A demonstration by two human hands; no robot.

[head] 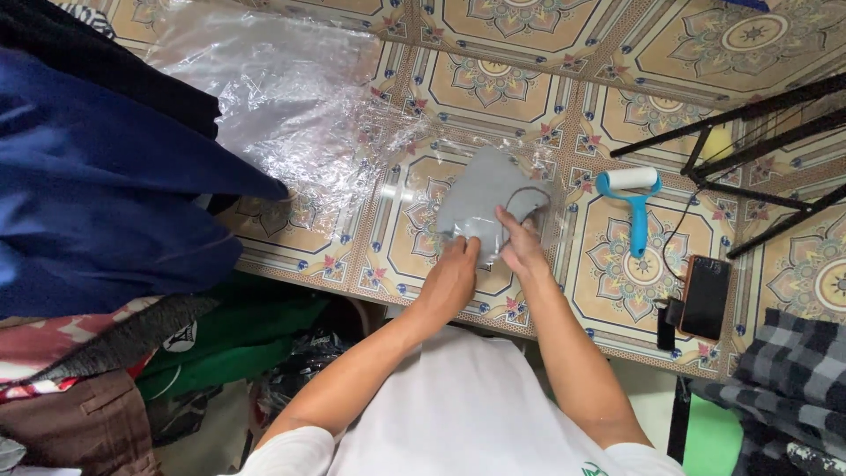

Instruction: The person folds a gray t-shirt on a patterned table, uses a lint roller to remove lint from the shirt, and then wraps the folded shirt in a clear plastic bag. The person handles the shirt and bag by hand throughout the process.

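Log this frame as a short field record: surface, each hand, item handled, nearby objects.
surface: patterned tile floor
left hand: left hand grips the near edge of the grey folded garment
right hand: right hand presses on the same garment
wrapping: clear plastic bag spread beside and under the garment
right of hands: blue-handled lint roller; phone on a cable
left side: stacked dark blue clothes
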